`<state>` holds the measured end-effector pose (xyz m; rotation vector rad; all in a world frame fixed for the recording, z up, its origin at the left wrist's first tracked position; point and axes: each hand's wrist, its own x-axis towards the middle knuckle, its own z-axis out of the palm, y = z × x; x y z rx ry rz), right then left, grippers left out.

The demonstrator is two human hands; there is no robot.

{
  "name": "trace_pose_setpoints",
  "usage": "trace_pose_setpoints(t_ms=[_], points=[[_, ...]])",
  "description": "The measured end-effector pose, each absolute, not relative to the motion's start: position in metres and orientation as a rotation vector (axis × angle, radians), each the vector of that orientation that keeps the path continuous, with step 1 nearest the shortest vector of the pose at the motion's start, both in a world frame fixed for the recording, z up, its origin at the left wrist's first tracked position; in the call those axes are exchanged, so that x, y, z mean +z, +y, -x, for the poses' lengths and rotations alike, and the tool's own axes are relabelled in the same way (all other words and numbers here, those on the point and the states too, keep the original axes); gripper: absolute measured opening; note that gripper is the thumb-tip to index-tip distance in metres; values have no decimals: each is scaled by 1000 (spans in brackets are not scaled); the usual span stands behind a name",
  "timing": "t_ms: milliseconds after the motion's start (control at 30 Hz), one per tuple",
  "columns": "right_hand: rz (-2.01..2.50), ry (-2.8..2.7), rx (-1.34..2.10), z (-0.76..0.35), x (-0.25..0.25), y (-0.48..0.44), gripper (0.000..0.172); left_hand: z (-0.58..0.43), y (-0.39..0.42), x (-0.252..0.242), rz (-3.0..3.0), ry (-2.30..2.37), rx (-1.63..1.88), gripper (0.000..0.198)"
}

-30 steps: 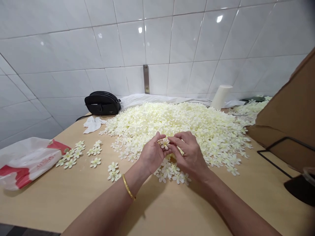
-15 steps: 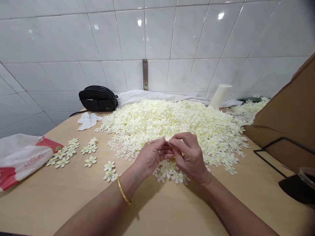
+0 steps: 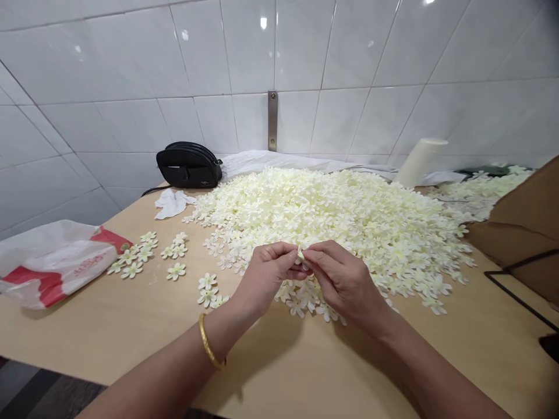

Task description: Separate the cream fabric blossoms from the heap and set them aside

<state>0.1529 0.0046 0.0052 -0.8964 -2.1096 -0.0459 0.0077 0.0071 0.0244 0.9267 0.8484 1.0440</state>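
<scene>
Just in front of a large heap of cream artificial flowers (image 3: pixel 314 203), my two hands meet at the fingertips. Between them is a small pale flower (image 3: pixel 300 255), mostly covered by the fingers. My left hand (image 3: pixel 271 273), with a gold bangle on the wrist, pinches it from the left. From the right, my right hand (image 3: pixel 345 279) closes thumb and fingers on the same flower. Several loose blossoms (image 3: pixel 305 297) lie on the table below the hands. To the left of my left wrist sits a little group of flowers (image 3: pixel 208 289).
A red and white plastic bag (image 3: pixel 65 256) lies on the left of the table (image 3: pixel 152 326), beside more flower groups (image 3: pixel 140 254). Behind are a black pouch (image 3: pixel 188 166), a crumpled tissue (image 3: pixel 171 202) and a tilted white cup (image 3: pixel 420 163). Cardboard (image 3: pixel 519 227) stands on the right.
The view has shifted, so things on the table sit further right. A pale flower now shows between my fingertips, and my left fingers have curled in around it.
</scene>
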Motion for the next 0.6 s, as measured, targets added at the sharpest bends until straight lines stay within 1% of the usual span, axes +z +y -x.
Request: trace_pose_setpoints(t_ms=[200,300,367,500,600], points=[[953,-2194,-372,-150,5,4,23,-12,4,21,-942,822,1084,12],[992,-2219,-454,-146,3,4,22,-14,3,19,-953,886,1132,10],[1023,-2182,-369,-144,2,5,20,-15,2,18,-969,926,1166,12],[1083,-1982,-3,-142,1,6,18,-14,2,15,-978,920,1174,20],[1085,-1956,143,-143,2,6,18,-12,5,12,-924,879,1156,20]])
